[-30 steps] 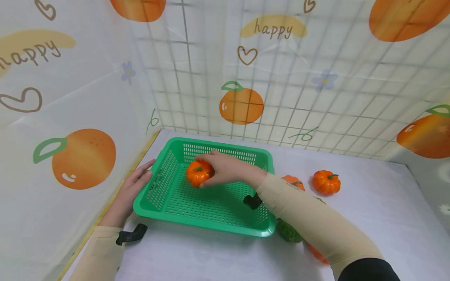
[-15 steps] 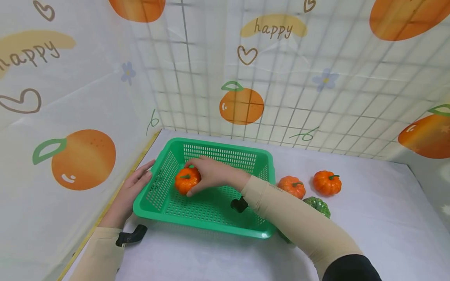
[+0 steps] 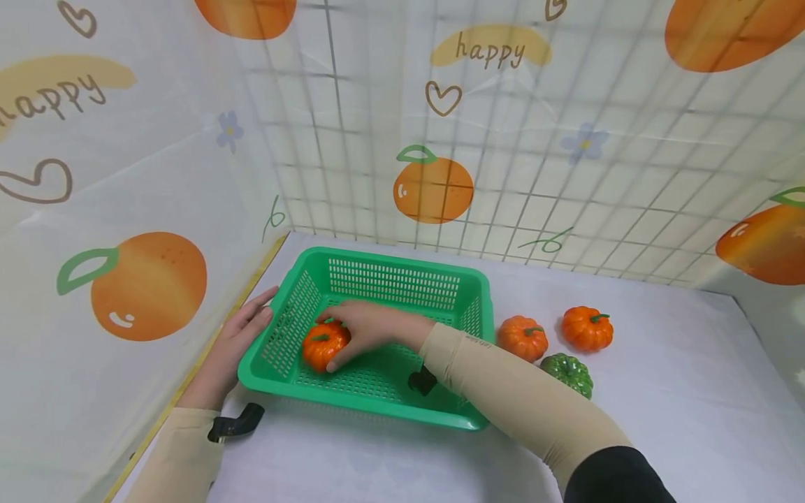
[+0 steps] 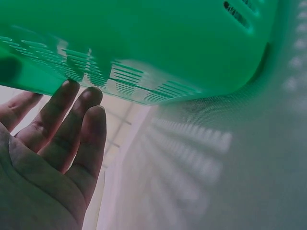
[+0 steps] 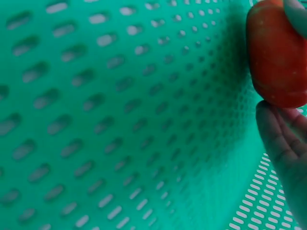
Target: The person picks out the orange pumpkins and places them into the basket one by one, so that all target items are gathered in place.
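A green plastic basket with slotted walls stands on the white table. Inside it, toward the left end, my right hand grips a small orange pumpkin with a green stem, thumb on the near side and fingers over the far side. In the right wrist view the pumpkin sits between thumb and fingers, close to the basket floor; whether it touches is unclear. My left hand rests its fingers against the basket's left outer wall. The left wrist view shows these fingers fairly straight beside the slotted wall.
Right of the basket lie two orange pumpkins, one paler and one brighter, and a green pumpkin. A printed cloth over a wire grid rises behind the table, and another cloth wall stands at the left.
My right hand has carried the orange pumpkin left, nearer to me and lower in the basket. The forearm's shift uncovers more of the pumpkins at right. The left hand stays put.
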The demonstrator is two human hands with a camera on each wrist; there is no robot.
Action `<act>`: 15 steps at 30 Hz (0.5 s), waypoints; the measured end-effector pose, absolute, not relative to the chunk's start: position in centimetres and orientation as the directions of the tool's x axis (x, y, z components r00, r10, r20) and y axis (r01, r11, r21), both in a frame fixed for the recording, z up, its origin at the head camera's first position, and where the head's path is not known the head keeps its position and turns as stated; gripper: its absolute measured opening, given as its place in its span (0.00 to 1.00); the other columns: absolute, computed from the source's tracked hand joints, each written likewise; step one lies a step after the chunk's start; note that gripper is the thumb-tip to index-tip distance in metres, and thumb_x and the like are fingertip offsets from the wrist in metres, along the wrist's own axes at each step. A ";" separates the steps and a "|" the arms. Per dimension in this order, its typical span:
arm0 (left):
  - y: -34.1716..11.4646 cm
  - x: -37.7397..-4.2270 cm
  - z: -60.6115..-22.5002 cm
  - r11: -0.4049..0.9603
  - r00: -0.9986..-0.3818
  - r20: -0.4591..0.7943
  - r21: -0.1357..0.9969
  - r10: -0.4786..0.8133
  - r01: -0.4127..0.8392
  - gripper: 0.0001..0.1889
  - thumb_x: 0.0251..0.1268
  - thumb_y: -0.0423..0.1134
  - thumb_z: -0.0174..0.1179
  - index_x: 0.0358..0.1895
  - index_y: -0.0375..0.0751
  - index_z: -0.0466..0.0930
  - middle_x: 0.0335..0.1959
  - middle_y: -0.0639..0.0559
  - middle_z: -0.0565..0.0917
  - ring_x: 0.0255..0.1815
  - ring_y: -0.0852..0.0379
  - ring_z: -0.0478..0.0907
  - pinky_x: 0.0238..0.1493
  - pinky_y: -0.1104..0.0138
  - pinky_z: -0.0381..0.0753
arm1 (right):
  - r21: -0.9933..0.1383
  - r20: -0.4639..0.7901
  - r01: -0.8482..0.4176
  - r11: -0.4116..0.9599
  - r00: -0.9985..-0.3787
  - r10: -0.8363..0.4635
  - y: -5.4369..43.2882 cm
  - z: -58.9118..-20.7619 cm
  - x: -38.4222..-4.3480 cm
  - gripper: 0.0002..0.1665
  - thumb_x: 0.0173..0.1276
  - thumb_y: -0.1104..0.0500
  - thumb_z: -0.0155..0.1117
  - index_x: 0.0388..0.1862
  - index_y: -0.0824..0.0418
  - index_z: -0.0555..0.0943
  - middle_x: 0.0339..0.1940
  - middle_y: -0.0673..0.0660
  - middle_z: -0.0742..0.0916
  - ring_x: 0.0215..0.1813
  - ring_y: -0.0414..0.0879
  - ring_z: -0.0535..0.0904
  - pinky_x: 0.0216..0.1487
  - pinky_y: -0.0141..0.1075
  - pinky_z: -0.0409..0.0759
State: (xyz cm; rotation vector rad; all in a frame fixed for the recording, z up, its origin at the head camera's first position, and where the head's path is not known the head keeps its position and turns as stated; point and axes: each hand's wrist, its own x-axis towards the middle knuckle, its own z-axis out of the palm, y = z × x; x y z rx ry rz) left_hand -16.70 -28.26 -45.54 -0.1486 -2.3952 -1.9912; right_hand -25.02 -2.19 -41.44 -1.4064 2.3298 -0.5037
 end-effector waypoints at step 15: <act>-28.2 -16.7 -45.5 0.181 -0.995 0.085 0.979 0.061 0.095 0.28 0.80 0.50 0.47 0.78 0.50 0.58 0.75 0.42 0.61 0.64 0.59 0.68 0.53 0.72 0.75 | -0.542 -0.136 -0.712 0.447 -0.450 -0.883 -2.3 -42.2 -24.7 0.49 0.50 0.35 0.78 0.66 0.51 0.70 0.54 0.47 0.78 0.53 0.38 0.73 0.53 0.28 0.73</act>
